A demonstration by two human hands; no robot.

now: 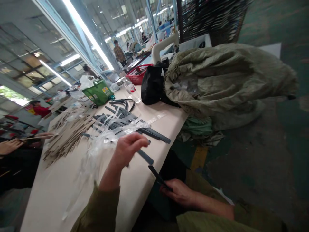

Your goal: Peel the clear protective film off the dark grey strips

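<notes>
My right hand (177, 192) is closed around a flat dark strip (156, 175), off the near edge of the table. The strip's free end points up and left. Over the table, my left hand (129, 149) has its fingers bent inward and pressed together; whatever is between them is hidden. Just below its fingertips lies another dark strip (145, 157). Beyond that hand, a pile of dark strips (125, 119) is mixed with clear plastic bands (103, 141) on the pale table (62, 190).
Brown strips (72, 135) are heaped on the left, near a co-worker's hand (11, 146). Farther back are a green bag (98, 91), a clear bottle (130, 88), a red basket (138, 74) and a black bag (152, 85). A large woven sack (231, 77) bulges at the right.
</notes>
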